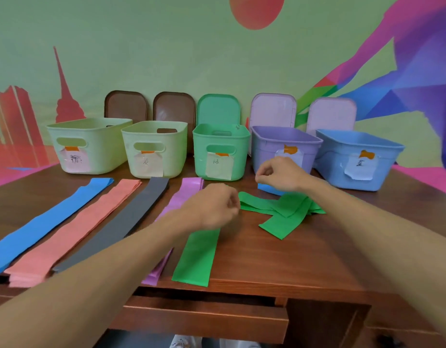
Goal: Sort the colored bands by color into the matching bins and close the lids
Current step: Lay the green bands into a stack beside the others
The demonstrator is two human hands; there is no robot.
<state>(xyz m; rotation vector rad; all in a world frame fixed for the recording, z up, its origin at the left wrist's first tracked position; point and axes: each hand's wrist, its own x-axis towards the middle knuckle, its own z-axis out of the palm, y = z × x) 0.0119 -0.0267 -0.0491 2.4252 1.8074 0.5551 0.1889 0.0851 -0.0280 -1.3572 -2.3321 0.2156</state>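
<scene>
A row of five open bins stands along the far edge of the wooden bench (pixel 304 259): two pale yellow-green bins (pixel 91 136) (pixel 154 139) at the upper left, a green bin (pixel 220 141) in the middle, a purple bin (pixel 269 149) and a blue bin (pixel 342 156) toward the right. Each carries a paper label taped to its front. Their lids lean upright against the painted wall behind them: two brown lids (pixel 126 105) (pixel 174 106), a green lid (pixel 218 109) and two pale pink lids (pixel 273 109) (pixel 331 114). On the left half of the bench, long bands lie flat side by side: a blue band (pixel 41 222), a salmon band (pixel 73 229), a dark grey band (pixel 111 229), a purple band (pixel 184 194) and a long green band (pixel 196 257). A loose pile of green bands (pixel 282 214) lies right of centre. The left hand (pixel 214 207) sits over the far end of the long green band with fingers curled; whether it grips the band cannot be told. The right hand (pixel 279 174) hovers in front of the purple bin, fingertips drawn together, with a short blue piece (pixel 267 189) showing just beneath it; whether it holds that piece is unclear.
</scene>
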